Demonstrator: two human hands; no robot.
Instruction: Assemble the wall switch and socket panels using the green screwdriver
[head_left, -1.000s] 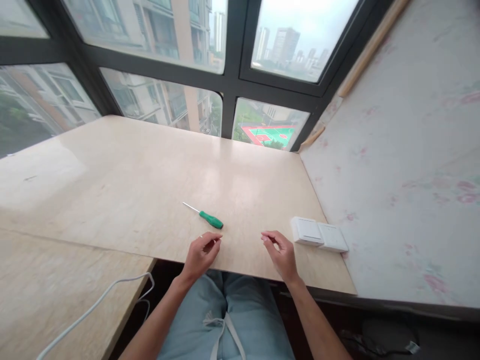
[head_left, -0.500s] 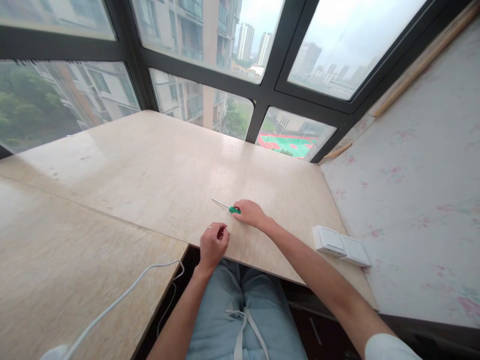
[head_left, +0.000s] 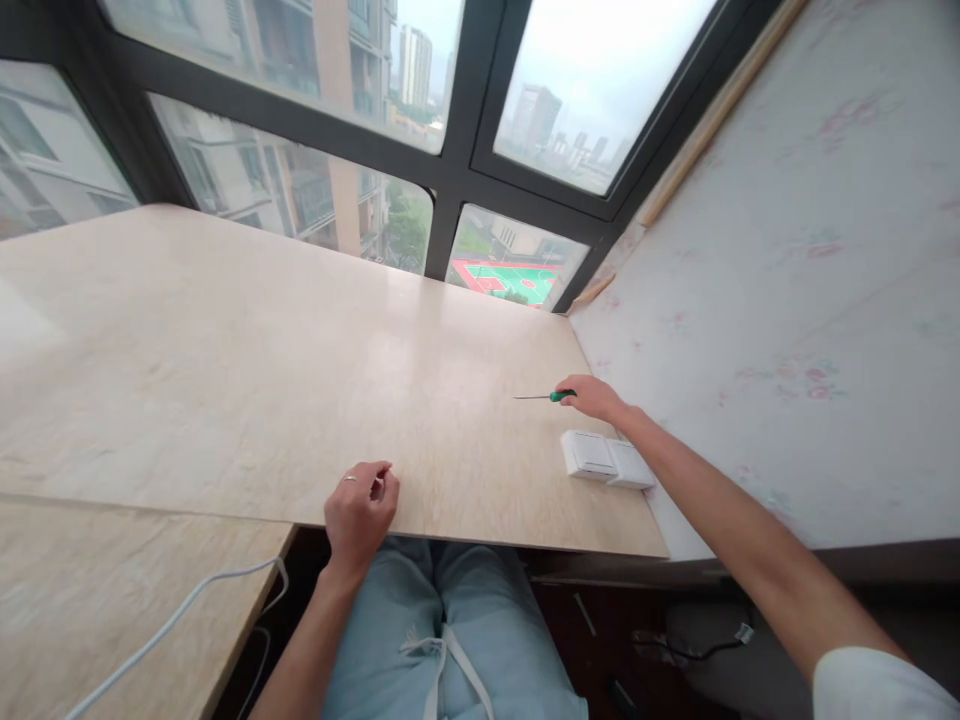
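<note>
A screwdriver [head_left: 561, 396] with a green handle and a thin metal shaft is gripped by my right hand [head_left: 592, 396], its tip pointing left. This hand is over the right part of the pale countertop [head_left: 450, 440], close to the papered wall. Just below it on the counter sit two white wall switches [head_left: 592, 455], side by side. My left hand [head_left: 363, 508], with a ring on one finger, rests at the counter's front edge. Its fingers are curled together, and whether anything is inside them is hidden.
Dark-framed windows [head_left: 442, 180] rise along the back of the counter. The flowered wall [head_left: 750, 330] bounds it on the right. A white cable [head_left: 180, 610] runs over the lower-left counter section and down into the gap. My legs [head_left: 442, 630] are under the front edge.
My right hand has carried the screwdriver to the right, towards the wall and past the switches. The view has turned right. My left hand stays curled at the counter's edge.
</note>
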